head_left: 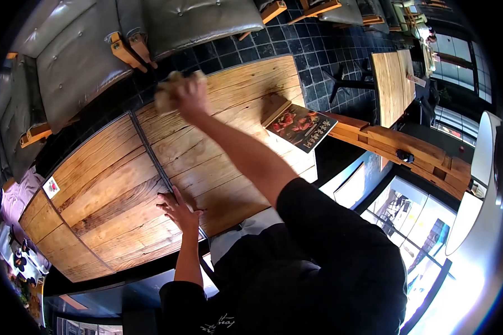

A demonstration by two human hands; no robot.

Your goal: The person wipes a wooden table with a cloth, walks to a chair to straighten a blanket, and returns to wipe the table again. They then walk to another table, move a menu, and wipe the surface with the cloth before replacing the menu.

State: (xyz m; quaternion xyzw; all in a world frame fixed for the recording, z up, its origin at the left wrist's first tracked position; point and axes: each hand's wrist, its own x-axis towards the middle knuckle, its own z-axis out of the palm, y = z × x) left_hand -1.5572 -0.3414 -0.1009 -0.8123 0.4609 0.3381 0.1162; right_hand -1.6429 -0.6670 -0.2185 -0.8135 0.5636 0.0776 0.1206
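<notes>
My right hand (192,100) is stretched out to the far edge of the wooden table (229,139). Its fingers are closed on a beige cloth (164,99), which lies at the tabletop's edge; both are somewhat blurred. Nearer to my body, my left hand (179,210) rests on the wood with its fingers spread and nothing in them. It lies beside the dark seam (151,149) between two table sections. To the right of my right forearm, a dark menu stand (302,124) with red pictures stands on the tabletop.
Grey cushioned chairs (81,72) line the table's far side. A small white card (51,187) lies towards the left end. On the right are a wooden bench (397,146) and another table (394,84). Dark tiles (251,47) cover the floor.
</notes>
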